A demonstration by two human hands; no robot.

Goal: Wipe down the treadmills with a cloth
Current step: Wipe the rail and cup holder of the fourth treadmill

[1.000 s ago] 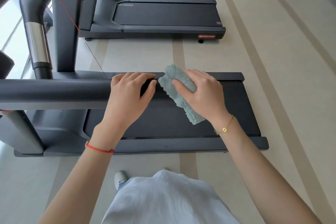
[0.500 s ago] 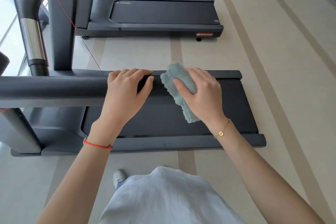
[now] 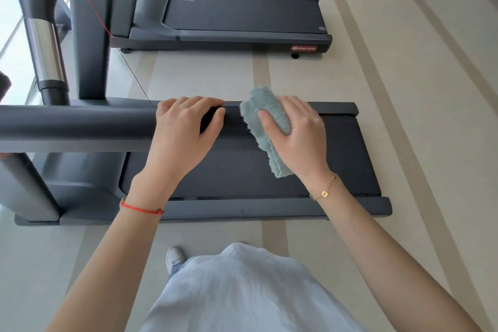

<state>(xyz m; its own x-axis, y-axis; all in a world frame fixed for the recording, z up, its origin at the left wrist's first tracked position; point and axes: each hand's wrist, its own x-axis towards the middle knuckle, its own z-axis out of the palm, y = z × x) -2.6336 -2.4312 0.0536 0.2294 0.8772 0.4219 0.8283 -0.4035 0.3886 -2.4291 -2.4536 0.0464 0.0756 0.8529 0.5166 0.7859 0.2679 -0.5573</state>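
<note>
Head view: left hand (image 3: 186, 129) grasping near treadmill's dark padded handrail (image 3: 78, 124), right hand (image 3: 299, 135) clutching fluffy pale-teal cloth (image 3: 265, 127) at the rail's end; far black treadmill (image 3: 229, 19) seemingly unwiped.

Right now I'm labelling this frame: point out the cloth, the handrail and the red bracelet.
cloth (image 3: 262, 105): head view, upper fluffy fold.
handrail (image 3: 80, 122): head view, bare top.
red bracelet (image 3: 140, 209): head view, cord's middle.

The fluffy pale-teal cloth (image 3: 265, 118) looks soft and shaggy. Left of it, the dark grey matt handrail (image 3: 78, 122) seems smooth plastic or rubber. Farther left, a polished silver metal sleeve (image 3: 45, 51) shines. The beige striped floor (image 3: 404, 89) beyond the cloth is smooth.
</note>
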